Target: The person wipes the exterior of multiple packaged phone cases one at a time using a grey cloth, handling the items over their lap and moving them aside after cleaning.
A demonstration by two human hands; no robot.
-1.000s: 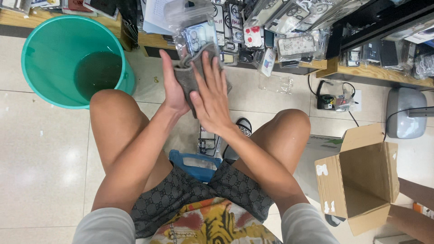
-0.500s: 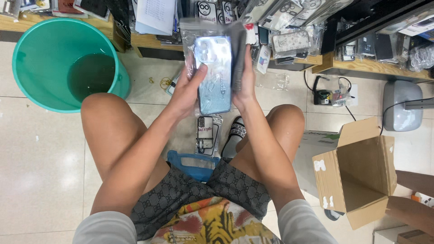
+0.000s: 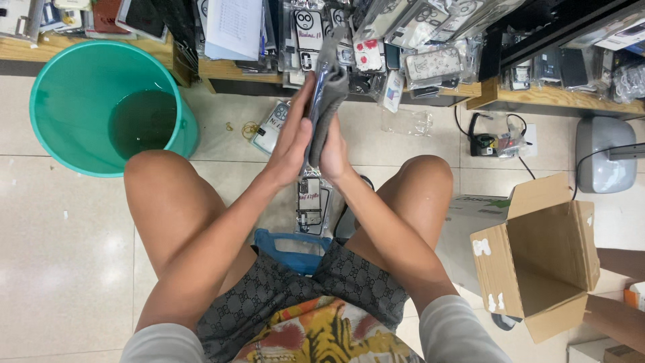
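Left hand [image 3: 290, 144] & right hand [image 3: 334, 151] pressed flat together, sandwiching grey cloth w/ clear-bagged phone case [image 3: 327, 91] held edge-up over knees; could slip out onto floor tiles if palms ease, prob. near teal plastic water bucket [image 3: 67, 94].

A pale tiled floor [image 3: 60, 255] carries everything. On it stands a green bucket [image 3: 101, 101] holding water. Right of the bucket lie packaged phone cases [image 3: 272, 128], farther right a black charger [image 3: 485, 142], and farthest right, nearer the person, an open cardboard box [image 3: 537, 259].
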